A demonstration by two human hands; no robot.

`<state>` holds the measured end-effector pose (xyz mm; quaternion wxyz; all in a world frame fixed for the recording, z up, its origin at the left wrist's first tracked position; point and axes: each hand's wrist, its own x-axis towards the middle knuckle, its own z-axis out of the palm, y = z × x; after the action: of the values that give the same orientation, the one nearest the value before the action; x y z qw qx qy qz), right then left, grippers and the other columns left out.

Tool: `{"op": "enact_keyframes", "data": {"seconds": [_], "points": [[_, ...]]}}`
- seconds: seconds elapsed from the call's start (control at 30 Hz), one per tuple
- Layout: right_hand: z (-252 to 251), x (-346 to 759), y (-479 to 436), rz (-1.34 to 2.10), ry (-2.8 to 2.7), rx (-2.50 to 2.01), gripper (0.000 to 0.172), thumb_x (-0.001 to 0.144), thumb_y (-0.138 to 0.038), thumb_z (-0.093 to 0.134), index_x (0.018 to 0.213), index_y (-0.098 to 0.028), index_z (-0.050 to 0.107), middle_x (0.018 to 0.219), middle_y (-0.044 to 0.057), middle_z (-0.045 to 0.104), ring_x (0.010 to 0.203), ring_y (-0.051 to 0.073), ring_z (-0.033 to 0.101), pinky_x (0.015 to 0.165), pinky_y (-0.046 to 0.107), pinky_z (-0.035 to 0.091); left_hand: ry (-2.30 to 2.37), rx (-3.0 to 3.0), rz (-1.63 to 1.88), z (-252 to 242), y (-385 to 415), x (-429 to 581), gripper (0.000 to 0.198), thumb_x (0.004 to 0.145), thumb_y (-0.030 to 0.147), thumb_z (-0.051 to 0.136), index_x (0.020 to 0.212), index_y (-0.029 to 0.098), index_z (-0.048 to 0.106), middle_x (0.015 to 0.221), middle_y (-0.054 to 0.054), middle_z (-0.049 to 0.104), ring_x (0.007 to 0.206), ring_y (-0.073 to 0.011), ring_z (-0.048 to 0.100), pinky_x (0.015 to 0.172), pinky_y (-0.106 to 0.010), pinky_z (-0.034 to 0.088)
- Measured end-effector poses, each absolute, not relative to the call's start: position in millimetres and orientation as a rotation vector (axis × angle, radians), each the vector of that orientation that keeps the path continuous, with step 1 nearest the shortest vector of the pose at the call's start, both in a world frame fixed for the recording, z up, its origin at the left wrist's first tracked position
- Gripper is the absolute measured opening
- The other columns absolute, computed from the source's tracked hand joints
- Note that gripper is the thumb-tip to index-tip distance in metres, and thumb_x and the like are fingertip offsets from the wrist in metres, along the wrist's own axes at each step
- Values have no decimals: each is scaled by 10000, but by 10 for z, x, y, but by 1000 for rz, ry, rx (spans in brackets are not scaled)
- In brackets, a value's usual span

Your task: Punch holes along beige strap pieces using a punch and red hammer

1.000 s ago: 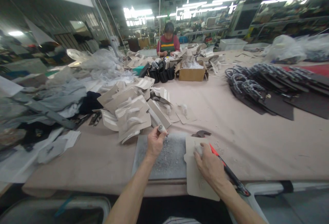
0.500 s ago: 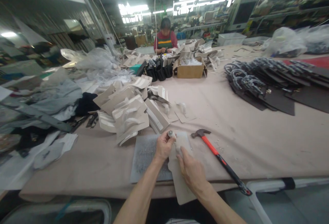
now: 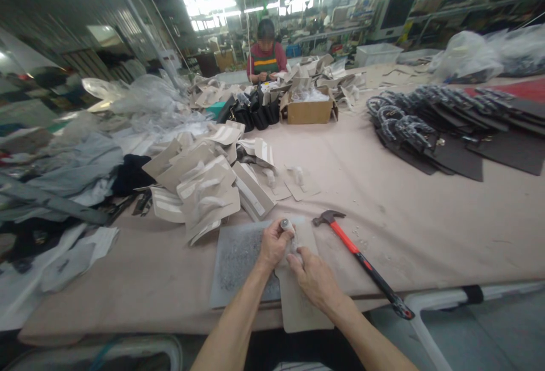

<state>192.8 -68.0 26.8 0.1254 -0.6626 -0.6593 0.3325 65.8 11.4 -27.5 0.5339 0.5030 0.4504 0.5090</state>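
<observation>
My left hand [image 3: 273,245] is closed around a small metal punch [image 3: 284,224], held upright over a beige cut piece [image 3: 298,306]. That piece lies partly on a grey cutting pad [image 3: 234,260] at the near table edge. My right hand [image 3: 313,278] rests on the beige piece with fingers pinched at its top, just beside the punch tip. A hammer [image 3: 357,258] with a red and black handle lies on the table to the right of both hands, untouched.
A heap of beige cut pieces [image 3: 204,189] lies behind the pad. Grey fabric and plastic [image 3: 76,172] pile up at left. Dark straps and panels [image 3: 438,133] cover the right. A cardboard box [image 3: 309,111] and black bags [image 3: 251,114] stand farther back, where another person [image 3: 266,56] works.
My right hand left the hammer lying on the table and slid the beige piece left onto the pad. My left hand brought the punch right, onto the piece's top.
</observation>
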Motion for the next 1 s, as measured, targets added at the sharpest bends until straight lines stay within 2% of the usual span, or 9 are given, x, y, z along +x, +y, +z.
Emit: {"op": "enact_keyframes", "data": {"seconds": [0.1, 0.2, 0.43, 0.53, 0.63, 0.73, 0.8, 0.9, 1.0], "points": [[232, 2091, -665, 1069, -1775, -1778, 558, 1015, -514, 313, 1331, -129, 565, 1047, 147, 732, 1009, 278, 682, 832, 354, 482, 1082, 1229, 1217, -289, 104, 652, 240, 787, 311, 725, 955, 143, 700, 876, -48, 743, 774, -179, 666, 704, -243, 503], [179, 2354, -653, 840, -1633, -1872, 577, 994, -526, 315, 1323, -122, 562, 1103, 154, 701, 991, 286, 663, 844, 369, 486, 1072, 1250, 1217, -276, 102, 649, 216, 797, 301, 710, 948, 146, 702, 879, -51, 742, 785, -183, 670, 719, -247, 505], [39, 3077, -709, 117, -1941, -2350, 297, 973, -341, 461, 1092, -117, 614, 1003, 160, 616, 897, 310, 604, 760, 384, 436, 1099, 1322, 1194, -255, 87, 662, 222, 811, 302, 682, 977, 155, 701, 897, -54, 750, 798, -196, 681, 723, -258, 512], [24, 3207, -725, 215, -1978, -2374, 171, 939, -272, 502, 973, -134, 597, 951, 143, 595, 853, 288, 589, 739, 368, 409, 1114, 1377, 1189, -238, 74, 667, 205, 819, 285, 653, 971, 157, 701, 879, -41, 736, 792, -188, 666, 720, -253, 501], [76, 3199, -680, 799, -1612, -2289, 31, 866, -191, 516, 841, -185, 535, 797, 69, 558, 745, 224, 549, 677, 323, 387, 1111, 1457, 1174, -225, 69, 668, 171, 829, 252, 619, 950, 156, 694, 839, -25, 700, 769, -174, 633, 707, -245, 475], [180, 3090, -624, 1371, -1261, -2095, 106, 836, -225, 494, 734, -222, 464, 629, -10, 478, 566, 157, 473, 569, 274, 387, 1117, 1523, 1162, -215, 66, 673, 133, 827, 226, 598, 909, 155, 675, 780, -6, 646, 711, -155, 581, 661, -233, 436], [290, 2994, -612, 1498, -1197, -2040, 165, 872, -308, 439, 724, -239, 423, 591, -35, 438, 479, 135, 417, 502, 263, 386, 1128, 1576, 1160, -209, 61, 679, 90, 825, 212, 592, 859, 159, 655, 727, 11, 596, 667, -142, 537, 631, -226, 405], [555, 2876, -639, 1387, -1244, -1945, 219, 910, -413, 381, 758, -256, 384, 602, -48, 431, 453, 130, 401, 461, 254, 354, 1159, 1674, 1161, -206, 45, 690, 57, 820, 197, 594, 834, 166, 641, 679, 28, 538, 626, -131, 485, 606, -224, 367], [848, 2824, -701, 825, -1579, -1785, 281, 929, -490, 395, 773, -257, 401, 578, -40, 450, 492, 149, 446, 496, 262, 315, 1185, 1741, 1139, -211, 33, 695, 86, 814, 179, 600, 881, 172, 654, 686, 27, 545, 627, -133, 485, 610, -228, 362]]}}
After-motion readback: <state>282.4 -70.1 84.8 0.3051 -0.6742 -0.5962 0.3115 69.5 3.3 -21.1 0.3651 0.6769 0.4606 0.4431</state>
